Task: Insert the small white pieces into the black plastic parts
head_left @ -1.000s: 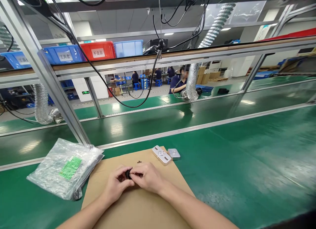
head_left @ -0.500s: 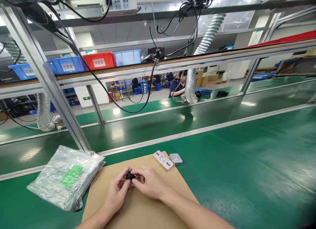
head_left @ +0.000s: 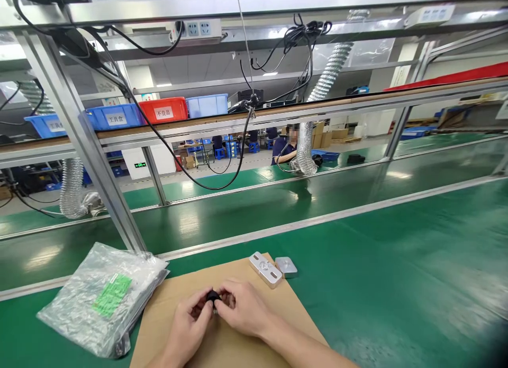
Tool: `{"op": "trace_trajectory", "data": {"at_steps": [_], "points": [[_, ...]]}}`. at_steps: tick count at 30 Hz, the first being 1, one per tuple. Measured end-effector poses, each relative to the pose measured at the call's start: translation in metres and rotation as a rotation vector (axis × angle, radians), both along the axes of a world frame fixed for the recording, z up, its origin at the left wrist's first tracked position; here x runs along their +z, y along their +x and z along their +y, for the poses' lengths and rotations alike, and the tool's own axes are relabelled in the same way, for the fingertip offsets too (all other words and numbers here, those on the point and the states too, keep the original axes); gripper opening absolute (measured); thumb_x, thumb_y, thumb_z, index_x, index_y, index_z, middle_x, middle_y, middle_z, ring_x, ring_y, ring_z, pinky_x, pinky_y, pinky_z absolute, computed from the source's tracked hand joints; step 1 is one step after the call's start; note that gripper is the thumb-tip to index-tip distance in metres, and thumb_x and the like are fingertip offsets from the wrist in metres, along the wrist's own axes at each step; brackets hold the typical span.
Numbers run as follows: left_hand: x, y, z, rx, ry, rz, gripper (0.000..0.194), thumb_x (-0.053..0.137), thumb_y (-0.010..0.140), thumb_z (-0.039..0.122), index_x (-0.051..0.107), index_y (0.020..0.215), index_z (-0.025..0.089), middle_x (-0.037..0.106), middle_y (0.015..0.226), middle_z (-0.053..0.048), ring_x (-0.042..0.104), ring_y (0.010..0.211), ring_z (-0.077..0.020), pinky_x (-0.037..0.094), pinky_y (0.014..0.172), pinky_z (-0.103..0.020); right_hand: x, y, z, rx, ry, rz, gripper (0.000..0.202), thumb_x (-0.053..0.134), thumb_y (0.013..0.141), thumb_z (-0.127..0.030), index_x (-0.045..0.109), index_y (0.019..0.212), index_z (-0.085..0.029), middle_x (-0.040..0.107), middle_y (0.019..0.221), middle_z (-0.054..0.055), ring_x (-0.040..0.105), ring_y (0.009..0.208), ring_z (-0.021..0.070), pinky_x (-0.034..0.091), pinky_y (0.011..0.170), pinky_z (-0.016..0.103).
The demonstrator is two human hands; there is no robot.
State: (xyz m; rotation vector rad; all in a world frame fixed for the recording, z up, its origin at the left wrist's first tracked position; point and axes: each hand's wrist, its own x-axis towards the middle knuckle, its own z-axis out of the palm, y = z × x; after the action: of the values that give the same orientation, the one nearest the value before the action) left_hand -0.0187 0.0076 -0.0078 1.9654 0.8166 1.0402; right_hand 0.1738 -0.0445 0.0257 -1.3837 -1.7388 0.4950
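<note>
A green conveyor surface point(head_left: 397, 262) fills the lower and right parts of the frame, with a silver rail running across it from lower left to middle right. Above it, across the upper half, stands an aluminium frame point(head_left: 79, 140) carrying a shelf with blue bins point(head_left: 113, 117) and a red bin point(head_left: 164, 110) at upper left, and black cables point(head_left: 206, 183) hanging in a loop near the centre. A sheet of brown cardboard point(head_left: 278, 310) lies on the surface at bottom centre. To its left, at lower left, rests a clear plastic bag point(head_left: 101, 296) with a green label, touching the cardboard's edge. At the cardboard's far edge, just right of centre, sit two small silver metal blocks point(head_left: 265, 269), one just beside the other. Over the cardboard at bottom centre, the left hand point(head_left: 186, 328) and right hand point(head_left: 246, 310) meet, fingertips together. Both hands close their grip on a small black part point(head_left: 213, 295), pinched between the fingertips of each hand just above the cardboard; what kind of part it is cannot be told, since the fingers cover most of it.
</note>
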Motion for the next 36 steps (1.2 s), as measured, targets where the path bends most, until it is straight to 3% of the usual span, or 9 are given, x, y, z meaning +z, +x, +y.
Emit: {"op": "trace_trajectory", "data": {"at_steps": [9, 21, 26, 30, 36], "points": [[0.010, 0.001, -0.003, -0.027, 0.129, 0.056, 0.027, 0.060, 0.098, 0.031, 0.074, 0.119, 0.023, 0.074, 0.093, -0.006, 0.069, 0.081, -0.0193, 0.056, 0.072, -0.025, -0.005, 0.001, 0.002, -0.010, 0.020, -0.014, 0.002, 0.066, 0.077, -0.019, 0.066, 0.076, -0.020, 0.063, 0.072, -0.002, 0.056, 0.066, 0.0134, 0.038, 0.060, 0.023], [0.017, -0.001, -0.007, -0.036, 0.136, 0.074, 0.024, 0.060, 0.098, 0.031, 0.076, 0.114, 0.025, 0.070, 0.084, -0.004, 0.065, 0.075, -0.0196, 0.051, 0.068, -0.026, -0.001, -0.006, -0.003, -0.020, 0.063, -0.013, 0.011, 0.064, 0.076, -0.017, 0.058, 0.068, -0.019, 0.059, 0.065, -0.003, 0.053, 0.061, 0.0127, 0.036, 0.057, 0.023], [0.017, -0.001, -0.008, -0.084, 0.106, 0.071, 0.029, 0.058, 0.099, 0.034, 0.072, 0.122, 0.023, 0.070, 0.089, -0.006, 0.065, 0.080, -0.0211, 0.053, 0.074, -0.028, -0.003, 0.002, 0.001, 0.035, 0.018, -0.022, 0.007, 0.063, 0.079, -0.018, 0.064, 0.072, -0.020, 0.062, 0.068, -0.003, 0.055, 0.064, 0.0133, 0.038, 0.058, 0.023], [0.015, -0.002, -0.009, -0.132, 0.062, 0.064, 0.034, 0.056, 0.101, 0.036, 0.068, 0.131, 0.024, 0.071, 0.108, -0.010, 0.067, 0.096, -0.0243, 0.055, 0.087, -0.033, -0.001, 0.008, 0.002, 0.082, 0.022, -0.053, 0.008, 0.061, 0.081, -0.018, 0.064, 0.073, -0.020, 0.062, 0.069, -0.003, 0.055, 0.065, 0.0130, 0.038, 0.058, 0.022], [0.014, -0.003, -0.009, -0.120, 0.052, 0.068, 0.033, 0.056, 0.101, 0.036, 0.069, 0.130, 0.026, 0.071, 0.114, -0.010, 0.067, 0.103, -0.0265, 0.055, 0.093, -0.036, -0.001, 0.008, 0.000, 0.100, -0.007, -0.051, 0.012, 0.063, 0.085, -0.022, 0.062, 0.073, -0.020, 0.063, 0.072, -0.002, 0.056, 0.066, 0.0132, 0.039, 0.059, 0.022]]}}
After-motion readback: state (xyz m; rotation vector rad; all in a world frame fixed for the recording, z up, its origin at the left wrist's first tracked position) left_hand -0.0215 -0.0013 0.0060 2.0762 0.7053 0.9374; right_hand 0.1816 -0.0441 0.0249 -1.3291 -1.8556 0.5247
